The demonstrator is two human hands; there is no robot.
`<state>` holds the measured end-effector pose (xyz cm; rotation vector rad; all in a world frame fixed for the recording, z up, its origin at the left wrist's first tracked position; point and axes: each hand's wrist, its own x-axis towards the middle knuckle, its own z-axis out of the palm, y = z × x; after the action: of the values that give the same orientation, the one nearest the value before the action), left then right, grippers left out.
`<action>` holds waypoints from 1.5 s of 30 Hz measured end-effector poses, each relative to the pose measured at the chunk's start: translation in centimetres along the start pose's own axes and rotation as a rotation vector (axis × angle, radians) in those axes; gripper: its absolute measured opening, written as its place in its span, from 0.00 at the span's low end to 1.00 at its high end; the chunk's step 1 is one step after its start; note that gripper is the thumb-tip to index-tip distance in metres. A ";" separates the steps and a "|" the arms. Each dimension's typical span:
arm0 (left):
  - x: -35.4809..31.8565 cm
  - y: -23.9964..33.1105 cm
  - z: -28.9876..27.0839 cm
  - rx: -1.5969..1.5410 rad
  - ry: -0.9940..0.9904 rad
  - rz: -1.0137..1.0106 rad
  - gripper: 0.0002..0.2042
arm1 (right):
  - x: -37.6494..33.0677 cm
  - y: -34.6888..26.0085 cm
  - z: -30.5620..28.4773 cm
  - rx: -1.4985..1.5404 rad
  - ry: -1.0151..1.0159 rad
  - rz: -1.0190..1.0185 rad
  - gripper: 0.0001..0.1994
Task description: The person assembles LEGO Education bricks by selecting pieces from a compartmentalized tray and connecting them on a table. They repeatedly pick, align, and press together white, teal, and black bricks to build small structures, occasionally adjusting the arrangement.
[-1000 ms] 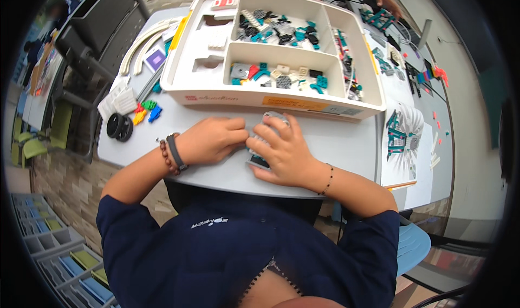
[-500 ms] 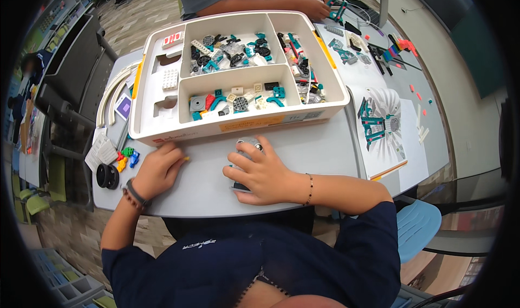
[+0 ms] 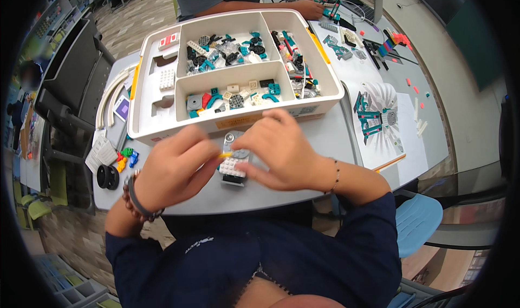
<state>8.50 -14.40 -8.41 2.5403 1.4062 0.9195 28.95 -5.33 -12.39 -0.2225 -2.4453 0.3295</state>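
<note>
Fingers [image 3: 208, 156] of left hand [image 3: 173, 172] pinched shut on small yellow pin [image 3: 225, 155], right hand [image 3: 281, 151] steadying white-grey brick assembly [image 3: 233, 164] on bench [image 3: 325, 140] below parts tray [image 3: 162, 126]; risk: pin slipping from the shallow pinch.

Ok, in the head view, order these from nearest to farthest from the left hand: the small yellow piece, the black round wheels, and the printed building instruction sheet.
1. Small yellow piece: pinched at the left hand's fingertips, over the grey and white brick assembly.
2. Black round wheels: on the grey table, to the hand's left.
3. Printed building instruction sheet: far right, beyond the right hand.
</note>
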 end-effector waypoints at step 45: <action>7.3 -1.5 -4.4 -0.074 0.912 0.416 0.24 | 1.1 8.2 -8.8 0.129 0.286 0.460 0.10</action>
<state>7.87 -8.63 -1.97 2.4717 0.8915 2.3492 34.24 4.37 -7.50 -0.7276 -2.0630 0.6068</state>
